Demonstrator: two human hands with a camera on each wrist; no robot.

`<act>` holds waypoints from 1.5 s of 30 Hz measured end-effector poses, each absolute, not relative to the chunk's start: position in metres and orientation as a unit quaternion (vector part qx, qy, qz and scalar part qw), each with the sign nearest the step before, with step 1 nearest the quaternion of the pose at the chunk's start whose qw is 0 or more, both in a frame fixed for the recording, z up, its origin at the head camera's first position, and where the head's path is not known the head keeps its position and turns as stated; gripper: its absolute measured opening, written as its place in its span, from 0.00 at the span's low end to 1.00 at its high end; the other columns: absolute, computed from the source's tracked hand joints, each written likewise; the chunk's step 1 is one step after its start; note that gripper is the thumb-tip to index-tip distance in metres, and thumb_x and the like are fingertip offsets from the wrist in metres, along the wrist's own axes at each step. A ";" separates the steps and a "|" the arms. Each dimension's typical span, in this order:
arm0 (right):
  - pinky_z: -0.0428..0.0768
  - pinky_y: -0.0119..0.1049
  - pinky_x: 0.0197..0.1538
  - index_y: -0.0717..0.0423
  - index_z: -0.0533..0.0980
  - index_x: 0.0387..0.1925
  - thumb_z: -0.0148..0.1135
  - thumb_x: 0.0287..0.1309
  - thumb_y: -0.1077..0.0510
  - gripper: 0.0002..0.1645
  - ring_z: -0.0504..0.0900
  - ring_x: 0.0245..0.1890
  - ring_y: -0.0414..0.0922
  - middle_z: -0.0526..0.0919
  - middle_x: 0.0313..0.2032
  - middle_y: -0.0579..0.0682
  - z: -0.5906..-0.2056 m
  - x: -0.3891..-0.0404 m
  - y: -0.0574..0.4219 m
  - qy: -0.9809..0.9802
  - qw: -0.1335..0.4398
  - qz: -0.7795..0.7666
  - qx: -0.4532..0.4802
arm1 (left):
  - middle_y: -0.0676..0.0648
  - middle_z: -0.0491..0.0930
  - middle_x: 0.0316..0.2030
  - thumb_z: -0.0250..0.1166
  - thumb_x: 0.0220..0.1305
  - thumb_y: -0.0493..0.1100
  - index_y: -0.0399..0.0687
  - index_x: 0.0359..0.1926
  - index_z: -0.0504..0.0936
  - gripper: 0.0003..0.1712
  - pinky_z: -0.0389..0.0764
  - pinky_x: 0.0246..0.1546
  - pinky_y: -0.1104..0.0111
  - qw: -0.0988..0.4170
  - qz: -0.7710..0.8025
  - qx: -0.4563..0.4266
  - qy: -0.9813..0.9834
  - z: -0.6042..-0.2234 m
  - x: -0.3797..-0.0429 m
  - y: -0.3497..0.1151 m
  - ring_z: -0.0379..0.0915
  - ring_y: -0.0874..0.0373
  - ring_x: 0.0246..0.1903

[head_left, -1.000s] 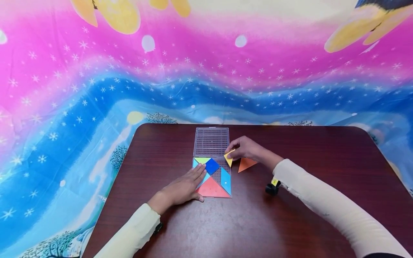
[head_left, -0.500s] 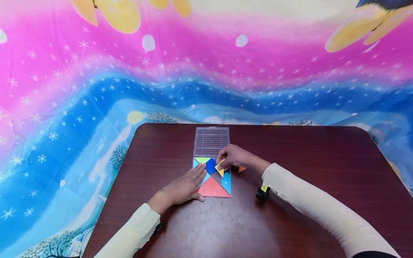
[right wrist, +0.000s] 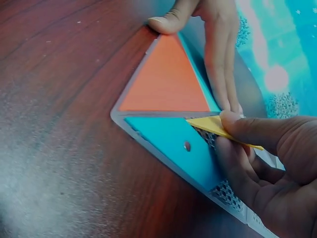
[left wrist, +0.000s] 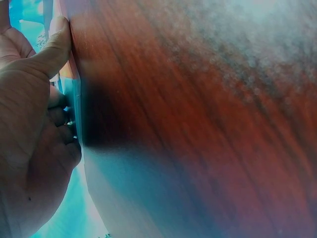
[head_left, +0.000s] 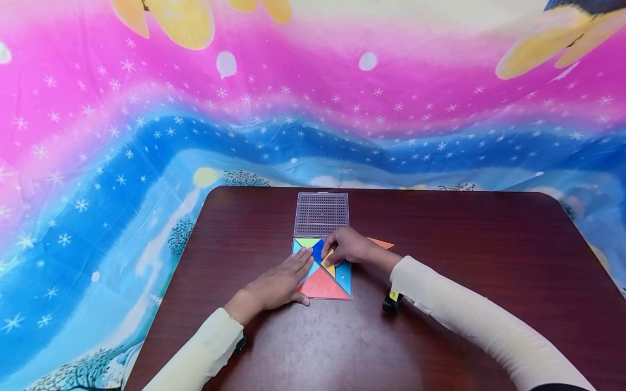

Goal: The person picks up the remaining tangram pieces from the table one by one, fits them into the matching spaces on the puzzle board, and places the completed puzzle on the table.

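My right hand (head_left: 349,245) pinches a yellow triangle tangram piece (right wrist: 205,124) between thumb and fingers, tilted over a gap in the clear plastic case. Beside that gap lie a dark blue square (head_left: 318,248), a light blue parallelogram (right wrist: 168,144) with a small hole, and a large coral-red triangle (head_left: 321,285). My left hand (head_left: 281,279) rests with straight fingers on the left part of the case, partly hiding a large light blue triangle. Its thumb lies at the case's near edge. A yellow-green triangle (head_left: 307,242) fills the far left edge.
The case's gridded lid (head_left: 321,214) is folded back flat on the far side. An orange triangle (head_left: 381,242) lies on the brown table (head_left: 440,326), partly behind the right hand. A patterned cloth (head_left: 313,98) hangs beyond the table.
My right hand has carried the yellow triangle leftward and nearer, from the case's right edge to the gap beside the dark blue square. The left hand has stayed in place.
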State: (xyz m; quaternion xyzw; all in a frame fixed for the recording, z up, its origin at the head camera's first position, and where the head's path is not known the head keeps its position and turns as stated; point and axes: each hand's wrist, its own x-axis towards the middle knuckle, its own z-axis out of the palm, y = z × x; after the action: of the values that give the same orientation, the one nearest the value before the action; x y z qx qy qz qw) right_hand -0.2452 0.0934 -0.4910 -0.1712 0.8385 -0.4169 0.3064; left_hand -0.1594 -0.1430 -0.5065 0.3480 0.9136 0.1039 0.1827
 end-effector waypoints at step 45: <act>0.85 0.41 0.44 0.60 0.83 0.45 0.83 0.47 0.56 0.25 0.80 0.37 0.45 0.83 0.39 0.53 -0.499 -0.210 0.077 0.953 0.101 -0.258 -0.123 | 0.47 0.36 0.84 0.57 0.69 0.70 0.45 0.82 0.43 0.57 0.48 0.82 0.57 0.177 0.104 0.352 0.913 -0.512 -0.162 -0.144 0.30 0.50 0.83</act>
State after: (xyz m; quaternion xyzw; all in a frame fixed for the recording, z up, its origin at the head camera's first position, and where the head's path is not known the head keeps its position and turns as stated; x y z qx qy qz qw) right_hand -0.2096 0.0774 -0.4987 -0.1229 0.9530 -0.2579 0.1007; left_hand -0.1623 -0.1444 -0.5121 0.3517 0.9132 0.1044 0.1771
